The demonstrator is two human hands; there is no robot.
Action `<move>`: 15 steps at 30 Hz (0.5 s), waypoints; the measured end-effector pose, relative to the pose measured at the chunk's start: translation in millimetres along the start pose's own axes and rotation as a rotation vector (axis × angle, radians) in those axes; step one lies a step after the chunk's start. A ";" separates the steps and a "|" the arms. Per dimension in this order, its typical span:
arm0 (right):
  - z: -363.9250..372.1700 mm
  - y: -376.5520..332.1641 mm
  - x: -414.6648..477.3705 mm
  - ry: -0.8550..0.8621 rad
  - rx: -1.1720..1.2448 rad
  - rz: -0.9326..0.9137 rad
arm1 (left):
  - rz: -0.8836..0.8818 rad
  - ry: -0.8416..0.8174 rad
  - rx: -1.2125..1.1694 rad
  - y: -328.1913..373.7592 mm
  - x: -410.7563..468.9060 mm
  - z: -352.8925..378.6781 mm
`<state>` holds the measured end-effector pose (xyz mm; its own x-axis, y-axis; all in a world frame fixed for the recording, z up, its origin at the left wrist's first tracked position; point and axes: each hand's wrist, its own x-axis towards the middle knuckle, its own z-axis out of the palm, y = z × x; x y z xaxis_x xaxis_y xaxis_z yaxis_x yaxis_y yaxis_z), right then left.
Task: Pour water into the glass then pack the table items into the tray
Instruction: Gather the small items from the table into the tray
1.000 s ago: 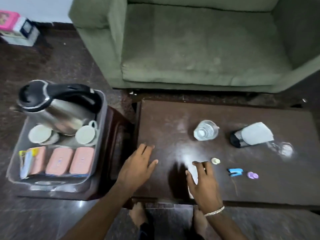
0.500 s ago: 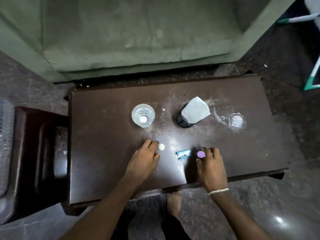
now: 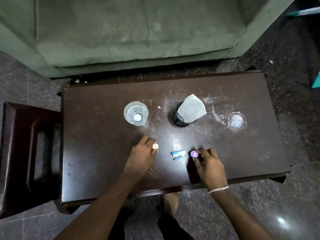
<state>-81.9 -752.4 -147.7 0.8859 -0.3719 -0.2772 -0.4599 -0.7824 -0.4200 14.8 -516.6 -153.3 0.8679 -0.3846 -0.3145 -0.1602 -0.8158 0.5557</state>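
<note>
Your left hand [image 3: 141,157] is on the dark wooden table [image 3: 103,153], fingertips bunched together and pinching a small white round cap [image 3: 155,146]. Your right hand [image 3: 208,164] is doing the same on the other side: fingers curled in, tips closed on a small purple round cap [image 3: 194,154]. Can't tell if either cap is lifted off the surface or just touching it.

Between the two hands lies a small blue stapler [image 3: 178,154], apart from both, nearer the purple cap.

Glass [image 3: 136,113] stands upright further back on the table, beyond your left hand, with water in it. To its right, a black mesh holder [image 3: 178,121] with a white paper napkin [image 3: 191,109] sticking out the top, leaning right. Further right, a second clear glass item [image 3: 236,120] sits on the table; too washed out by glare to tell more.

Silver bracelet [image 3: 218,189] on your right wrist. Dark wooden side stand [image 3: 20,153] touches the table's left edge. Green sofa [image 3: 129,32] behind the table. Tray isn't in this view.
</note>
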 end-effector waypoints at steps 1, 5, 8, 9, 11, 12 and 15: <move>-2.0 -5.5 -1.7 0.012 0.001 -0.010 | -0.004 0.010 -0.013 -1.8 -4.4 -8.6; -5.0 -27.5 -4.5 -0.021 -0.024 0.001 | -0.039 0.058 -0.023 -15.3 -21.6 -43.7; 2.2 -47.4 -1.6 -0.078 -0.011 -0.046 | -0.056 0.080 -0.035 -32.0 -37.6 -66.6; 3.6 -49.5 1.2 -0.092 -0.016 -0.043 | -0.049 0.086 -0.041 -33.1 -39.2 -68.8; 11.7 -54.5 3.7 -0.105 -0.029 -0.049 | -0.040 0.075 -0.053 -40.4 -45.1 -72.7; 16.8 -56.2 3.4 -0.113 -0.038 -0.049 | -0.036 0.081 -0.057 -44.5 -48.1 -72.8; 24.4 -59.5 0.7 -0.115 -0.063 -0.028 | -0.028 0.106 -0.068 -52.6 -54.6 -71.4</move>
<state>-55.4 -693.9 -144.0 0.8838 -0.2928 -0.3650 -0.4273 -0.8230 -0.3744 9.4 -421.9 -110.4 0.9171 -0.3112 -0.2490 -0.1062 -0.7931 0.5998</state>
